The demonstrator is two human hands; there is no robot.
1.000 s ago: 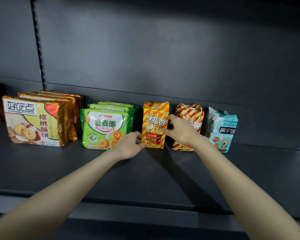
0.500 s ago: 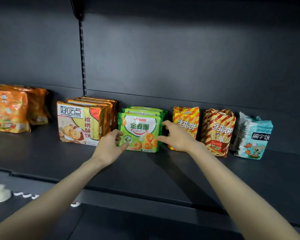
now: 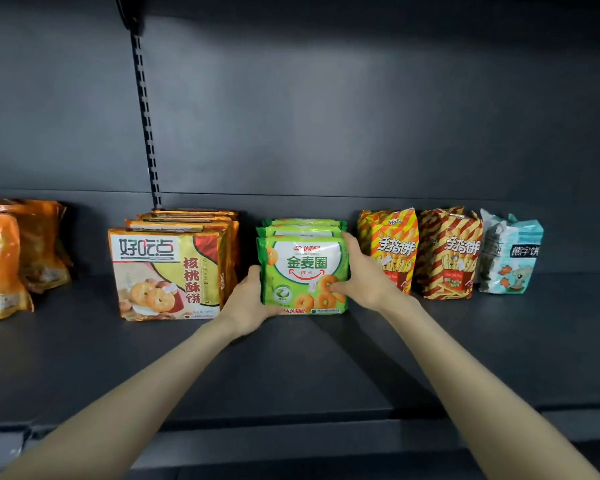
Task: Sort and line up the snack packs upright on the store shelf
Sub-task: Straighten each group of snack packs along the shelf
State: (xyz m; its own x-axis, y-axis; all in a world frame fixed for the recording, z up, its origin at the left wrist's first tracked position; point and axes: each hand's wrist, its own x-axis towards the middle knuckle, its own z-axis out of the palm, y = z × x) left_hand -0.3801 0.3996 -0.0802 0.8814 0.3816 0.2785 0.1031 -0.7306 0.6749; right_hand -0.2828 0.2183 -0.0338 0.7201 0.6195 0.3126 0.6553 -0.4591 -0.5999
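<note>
A row of green ring-biscuit packs [image 3: 300, 268] stands upright at the middle of the dark shelf [image 3: 291, 368]. My left hand [image 3: 248, 303] grips the front pack's lower left side. My right hand [image 3: 362, 275] clasps its right edge, thumb across the front. To the left stands a stack of gold walnut-cookie packs [image 3: 168, 275]. On the right stand an orange-striped finger-biscuit bag [image 3: 388, 245], a red-striped finger-biscuit bag [image 3: 447, 254] and a light blue bear-biscuit bag [image 3: 510, 254], all upright.
Orange snack bags [image 3: 11, 258] sit at the far left of the shelf. A slotted upright rail [image 3: 146, 116] runs up the back panel. The shelf's front edge [image 3: 291, 434] lies below my forearms.
Both hands have left the orange-striped finger-biscuit bag and moved left onto the green ring-biscuit packs, which they now clasp from both sides. The view has shifted left.
</note>
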